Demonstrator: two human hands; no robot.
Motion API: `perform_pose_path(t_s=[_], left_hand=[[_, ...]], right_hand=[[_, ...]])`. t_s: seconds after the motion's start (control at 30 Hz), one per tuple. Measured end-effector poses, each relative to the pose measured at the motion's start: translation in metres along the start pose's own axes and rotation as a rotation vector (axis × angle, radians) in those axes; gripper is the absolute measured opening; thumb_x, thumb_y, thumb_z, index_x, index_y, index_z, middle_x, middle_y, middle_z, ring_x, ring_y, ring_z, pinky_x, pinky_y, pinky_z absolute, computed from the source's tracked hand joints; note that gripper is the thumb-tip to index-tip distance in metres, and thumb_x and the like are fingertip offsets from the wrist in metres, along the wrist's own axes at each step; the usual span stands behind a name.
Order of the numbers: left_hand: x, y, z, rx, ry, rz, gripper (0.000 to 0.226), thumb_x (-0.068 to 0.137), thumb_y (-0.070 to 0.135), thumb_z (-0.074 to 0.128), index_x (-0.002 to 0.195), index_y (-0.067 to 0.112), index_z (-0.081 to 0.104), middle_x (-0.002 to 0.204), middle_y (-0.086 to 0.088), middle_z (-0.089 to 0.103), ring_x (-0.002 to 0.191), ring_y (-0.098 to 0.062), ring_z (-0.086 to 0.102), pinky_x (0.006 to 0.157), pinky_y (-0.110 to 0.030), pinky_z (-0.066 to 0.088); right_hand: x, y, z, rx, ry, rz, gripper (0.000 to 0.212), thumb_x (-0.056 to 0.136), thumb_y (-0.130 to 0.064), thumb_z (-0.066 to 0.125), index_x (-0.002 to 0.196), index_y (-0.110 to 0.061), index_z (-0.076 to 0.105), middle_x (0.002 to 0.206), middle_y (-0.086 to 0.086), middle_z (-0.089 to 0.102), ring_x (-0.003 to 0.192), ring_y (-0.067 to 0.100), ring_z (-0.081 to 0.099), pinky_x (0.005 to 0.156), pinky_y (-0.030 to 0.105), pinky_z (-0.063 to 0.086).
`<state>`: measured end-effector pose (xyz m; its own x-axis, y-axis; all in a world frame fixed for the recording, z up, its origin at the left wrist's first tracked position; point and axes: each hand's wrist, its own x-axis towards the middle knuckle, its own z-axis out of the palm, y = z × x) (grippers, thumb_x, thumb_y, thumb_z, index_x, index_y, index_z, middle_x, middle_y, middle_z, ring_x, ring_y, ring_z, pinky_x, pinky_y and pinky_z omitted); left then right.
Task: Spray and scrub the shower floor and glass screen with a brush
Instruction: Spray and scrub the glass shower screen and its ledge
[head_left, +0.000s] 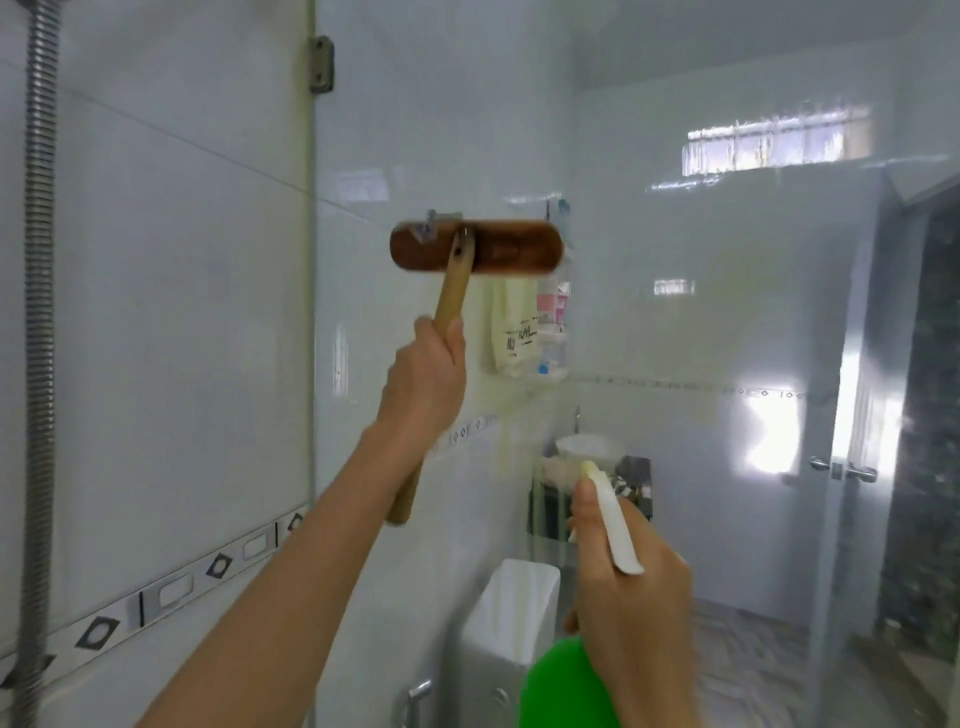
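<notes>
Brush (475, 248), oblong dark wooden head, pale round handle, gripped by left hand (423, 384) at smooth glass screen (675, 338); right hand (631, 587) fingers (587, 512) curled round green spray bottle (558, 686).

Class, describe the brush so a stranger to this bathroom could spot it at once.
Start at the glass screen. High in front of it, the left hand holds a brush by its pale handle. Its flat, dark brown head lies level, unlike the green spray bottle in the right hand.
</notes>
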<state>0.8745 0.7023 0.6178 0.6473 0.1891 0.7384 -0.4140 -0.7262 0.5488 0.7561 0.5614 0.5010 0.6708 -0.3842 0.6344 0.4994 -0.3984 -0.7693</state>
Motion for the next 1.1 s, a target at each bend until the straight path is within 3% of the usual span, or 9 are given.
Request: perform_pose_path(t_s=[0.13,0.27,0.33,0.5,0.6,0.7,0.8,0.9,1.1], left_hand=[[-0.011,0.001,0.022,-0.026,0.022,0.006,0.041,0.099,0.049,0.02,0.104,0.015,0.042,0.078,-0.004,0.057,0.07,-0.027,0.061,0.061,-0.038,0.05],[-0.119,-0.024,0.05,0.092,-0.163,0.045,0.056,0.088,0.062,0.009,0.111,0.021,0.038,0.077,-0.004,0.063,0.072,-0.028,0.065,0.067,-0.045,0.055],[-0.09,-0.019,0.044,0.084,-0.081,0.072,0.05,0.093,0.057,0.014,0.109,0.018,0.039,0.076,-0.003,0.06,0.073,-0.029,0.064,0.067,-0.043,0.054],[0.024,0.001,-0.003,-0.078,0.049,-0.062,0.041,0.099,0.049,0.019,0.101,0.015,0.042,0.078,-0.002,0.052,0.063,-0.018,0.055,0.049,-0.03,0.04],[-0.023,-0.026,0.015,-0.014,-0.003,-0.064,0.04,0.1,0.047,0.02,0.104,0.014,0.042,0.072,0.001,0.051,0.062,-0.021,0.054,0.051,-0.03,0.037],[-0.119,-0.072,0.044,0.12,-0.172,0.024,0.037,0.099,0.046,0.021,0.109,0.015,0.037,0.068,0.005,0.052,0.058,-0.018,0.054,0.05,-0.029,0.036],[-0.156,-0.116,0.048,0.162,-0.244,-0.005,0.036,0.092,0.052,0.016,0.096,0.021,0.034,0.06,0.005,0.05,0.046,-0.011,0.048,0.042,-0.02,0.038],[-0.151,-0.137,0.04,0.172,-0.238,0.002,0.038,0.089,0.055,0.015,0.095,0.022,0.034,0.056,0.005,0.048,0.04,-0.01,0.044,0.039,-0.018,0.035],[-0.152,-0.13,0.04,0.151,-0.207,-0.032,0.033,0.093,0.051,0.019,0.094,0.022,0.035,0.056,0.006,0.046,0.038,-0.008,0.04,0.036,-0.015,0.031]], right_hand=[[-0.001,-0.009,0.012,0.035,-0.031,-0.016,0.056,0.079,-0.064,0.034,0.064,-0.016,0.059,0.046,0.002,0.054,0.046,0.024,0.059,0.048,0.036,0.051],[0.0,-0.011,-0.002,0.028,-0.021,-0.066,0.038,0.085,-0.055,0.04,0.064,-0.029,0.058,0.057,0.001,0.062,0.053,0.016,0.062,0.047,0.024,0.05],[0.003,-0.014,-0.011,0.034,-0.04,-0.072,0.038,0.085,-0.055,0.041,0.065,-0.028,0.059,0.07,-0.01,0.067,0.054,0.012,0.063,0.045,0.022,0.049],[0.014,-0.018,-0.027,-0.032,-0.087,-0.043,0.05,0.096,-0.05,0.04,0.071,-0.011,0.06,0.057,0.006,0.056,0.041,0.018,0.058,0.034,0.011,0.038],[0.023,-0.018,-0.036,-0.072,-0.079,-0.038,0.049,0.101,-0.045,0.04,0.067,-0.013,0.055,0.058,0.006,0.056,0.045,0.021,0.06,0.035,0.01,0.037],[0.036,-0.035,-0.034,-0.094,-0.091,-0.055,0.049,0.1,-0.051,0.041,0.071,-0.015,0.058,0.069,0.005,0.062,0.053,0.026,0.064,0.045,0.022,0.045],[0.058,-0.063,-0.024,-0.11,-0.091,-0.142,0.052,0.101,-0.051,0.042,0.07,-0.013,0.057,0.07,0.005,0.061,0.061,0.032,0.065,0.053,0.037,0.05],[0.08,-0.086,-0.008,-0.161,-0.129,-0.219,0.052,0.101,-0.052,0.04,0.065,-0.017,0.051,0.065,0.005,0.056,0.062,0.031,0.067,0.052,0.032,0.042],[0.097,-0.089,0.019,-0.226,-0.166,-0.196,0.055,0.1,-0.058,0.037,0.067,-0.016,0.051,0.07,0.009,0.063,0.065,0.031,0.069,0.065,0.041,0.056]])
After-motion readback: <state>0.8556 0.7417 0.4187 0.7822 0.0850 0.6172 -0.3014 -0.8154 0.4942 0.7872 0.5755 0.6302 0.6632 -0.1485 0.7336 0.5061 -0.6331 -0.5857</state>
